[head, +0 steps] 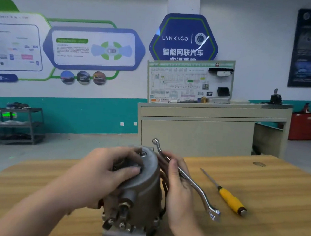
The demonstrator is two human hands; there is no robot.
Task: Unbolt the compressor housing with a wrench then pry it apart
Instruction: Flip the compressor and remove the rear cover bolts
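Compressor housing is standing upright on the wooden table, near its front edge, grey metal cylinder with a domed top and bolted fittings at the bottom end facing the camera. Left hand is lying over the top of it, fingers bent over the dome, thumb and fingertips touching the cap area; gripping lightly, looks like steadying. Right hand is sitting against the right side of the housing, fingers mostly straight and together, thumb pinning the wrench against them around its upper shank. Wrench is a double-ended ring spanner, silver, running diagonally: one ring end sticking up above the housing top, other end pointing down toward the table at right, whether touching the wood is unclear. Not engaged on any bolt. Screwdriver with yellow handle is lying flat on the table just right of the wrench, apart from both hands. Beige cabinet bench with a wiring display board is standing behind the table.
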